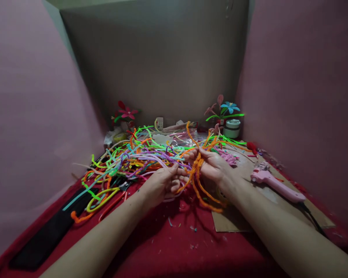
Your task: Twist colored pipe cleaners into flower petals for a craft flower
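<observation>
A bundle of orange pipe cleaners (pixel 197 170) is gripped in my right hand (pixel 216 168), with the thumb and fingers closed round its middle. Some strands stick up above the hand, and looped ends hang down over the red cloth. Just to the left, my left hand (pixel 165 183) has its fingers closed on one orange strand of that bundle. Behind both hands spreads a tangled heap of pipe cleaners (pixel 127 154) in green, purple, orange, turquoise and other colours.
On the right, a pink glue gun (pixel 278 187) lies on a cardboard sheet (pixel 229 224). Pliers with red and yellow handles (pixel 113 206) and a black strip (pixel 49 235) lie left on the red cloth (pixel 162 251). Pipe-cleaner flowers (pixel 230 107) and a white jar (pixel 232 129) stand behind.
</observation>
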Tool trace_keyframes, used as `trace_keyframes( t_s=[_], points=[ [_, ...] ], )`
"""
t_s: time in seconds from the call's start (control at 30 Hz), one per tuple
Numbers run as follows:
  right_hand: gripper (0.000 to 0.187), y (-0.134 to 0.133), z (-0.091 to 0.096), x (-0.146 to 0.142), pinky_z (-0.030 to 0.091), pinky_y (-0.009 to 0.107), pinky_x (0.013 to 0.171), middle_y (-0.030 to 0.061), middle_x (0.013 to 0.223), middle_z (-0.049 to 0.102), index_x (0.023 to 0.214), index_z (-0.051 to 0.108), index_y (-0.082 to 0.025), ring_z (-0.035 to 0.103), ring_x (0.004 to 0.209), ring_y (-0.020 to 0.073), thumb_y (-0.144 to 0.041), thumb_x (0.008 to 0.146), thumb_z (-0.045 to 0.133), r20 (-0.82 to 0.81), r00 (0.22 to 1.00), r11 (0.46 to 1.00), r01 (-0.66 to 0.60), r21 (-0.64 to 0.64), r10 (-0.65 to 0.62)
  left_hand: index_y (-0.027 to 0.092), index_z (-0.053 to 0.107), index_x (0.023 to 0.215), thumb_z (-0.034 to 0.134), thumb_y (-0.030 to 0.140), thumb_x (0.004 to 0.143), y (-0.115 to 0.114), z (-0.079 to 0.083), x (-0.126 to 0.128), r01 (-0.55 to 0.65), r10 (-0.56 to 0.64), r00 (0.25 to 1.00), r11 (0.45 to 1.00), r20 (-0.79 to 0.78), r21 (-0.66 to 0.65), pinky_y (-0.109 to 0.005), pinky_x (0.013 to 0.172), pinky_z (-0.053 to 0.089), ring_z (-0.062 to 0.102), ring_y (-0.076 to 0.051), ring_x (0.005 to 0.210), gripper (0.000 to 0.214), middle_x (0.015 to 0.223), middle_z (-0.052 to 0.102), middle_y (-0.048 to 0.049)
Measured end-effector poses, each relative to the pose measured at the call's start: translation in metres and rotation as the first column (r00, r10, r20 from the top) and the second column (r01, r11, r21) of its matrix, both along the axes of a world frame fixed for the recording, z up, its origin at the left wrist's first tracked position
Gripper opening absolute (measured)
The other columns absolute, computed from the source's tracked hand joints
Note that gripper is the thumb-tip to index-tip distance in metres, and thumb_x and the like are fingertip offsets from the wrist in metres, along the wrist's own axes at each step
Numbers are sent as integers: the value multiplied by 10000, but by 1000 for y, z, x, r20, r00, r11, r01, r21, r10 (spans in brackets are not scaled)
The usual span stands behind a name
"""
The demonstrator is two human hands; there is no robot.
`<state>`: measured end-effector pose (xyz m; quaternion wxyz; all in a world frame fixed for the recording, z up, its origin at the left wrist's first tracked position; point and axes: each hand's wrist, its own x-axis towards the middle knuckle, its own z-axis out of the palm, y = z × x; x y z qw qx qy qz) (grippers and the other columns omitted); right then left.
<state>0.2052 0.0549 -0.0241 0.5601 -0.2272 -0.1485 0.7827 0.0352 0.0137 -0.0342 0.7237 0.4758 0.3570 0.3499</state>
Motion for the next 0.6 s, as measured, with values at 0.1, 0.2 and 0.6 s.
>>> trace_keyframes(
  t_s=[0.1, 0.2, 0.6],
  points=[
    [245, -10, -5, -12, 543, 332, 655, 31, 600, 600, 746, 535, -154, 619, 632, 154, -118, 901, 348, -44, 995, 992, -90, 86, 94, 121, 579, 822, 508, 537, 796, -6, 1, 3, 95, -95, 995, 995, 2, -43, -157, 331, 140, 321, -9, 381, 423, 722, 573, -23],
    [211, -17, -13, -23, 537, 340, 682, 40, 619, 637, 734, 561, -151, 634, 669, 165, -148, 881, 410, 3, 992, 975, -125, 183, 127, 123, 569, 794, 487, 571, 790, -11, 2, 4, 141, -140, 990, 989, -36, 36, -185, 329, 136, 297, -15, 360, 456, 694, 555, -15],
    [208, -48, -20, -47, 344, 177, 300, -11, 540, 604, 759, 595, -150, 460, 326, 81, -357, 783, 596, 206, 977, 933, -119, 339, 50, 113, 605, 705, 711, 322, 659, -17, 5, 4, -1, 1, 1000, 1000, -31, 3, -234, 623, 420, 548, -112, 588, 239, 618, 593, -30]
  ],
)
